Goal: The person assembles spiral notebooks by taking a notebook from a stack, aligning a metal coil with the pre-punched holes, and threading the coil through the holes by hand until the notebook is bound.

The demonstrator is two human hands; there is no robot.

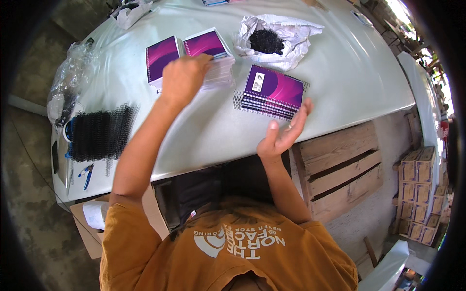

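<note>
My left hand (184, 77) reaches over two side-by-side stacks of purple-covered notebooks, its fingers curled at the near edge of the right stack's top notebook (205, 42). The palm hides part of that grip. On the left stack, the top notebook (161, 56) has a coil along one side. My right hand (285, 132) is open, thumb and fingers apart, at the near right corner of a smaller pile of spiral notebooks (275, 89). Black coils stick out from both sides of this pile. Whether the fingertips touch it I cannot tell.
A white sack (296, 36) holding small black bits (266, 41) stands behind the pile. Many black spiral coils (102, 133) lie at the left, near blue-handled pliers (88, 175) and clear plastic wrap (73, 72). A wooden crate (340, 169) stands below the table's front edge.
</note>
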